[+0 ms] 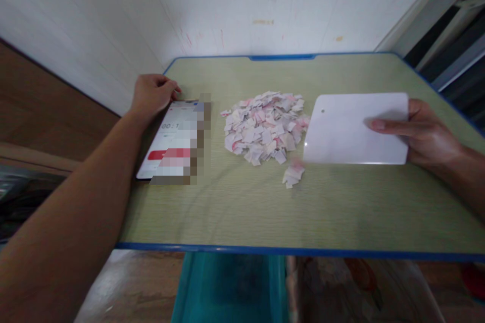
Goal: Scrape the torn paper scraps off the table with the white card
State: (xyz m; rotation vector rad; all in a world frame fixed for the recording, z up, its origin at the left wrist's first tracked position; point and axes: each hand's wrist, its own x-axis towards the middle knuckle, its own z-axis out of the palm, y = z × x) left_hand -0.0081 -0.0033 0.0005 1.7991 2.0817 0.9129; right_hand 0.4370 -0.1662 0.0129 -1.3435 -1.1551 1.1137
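Note:
My right hand (pixel 428 133) grips a flat white plastic scraper (pixel 352 128) by its right end, thumb across the face and fingers behind. The scraper has rounded corners and a small hole near its upper left. Its left edge comes close to a heap of small torn paper scraps (pixel 265 128), white with pink patches. A smaller clump of scraps (pixel 293 174) lies just below the heap. My left hand (pixel 153 92), fingers curled in, rests at the far end of a phone (pixel 170 136) that shows a timer and a red button. Whether those fingers hold anything is hidden.
The light green table (pixel 242 212) has a blue rim and stands against a white wall (pixel 242 5). Beneath its front edge are a teal plastic bin (pixel 231 287) and a patterned bag-like thing (pixel 359 287). Part of the phone is pixelated.

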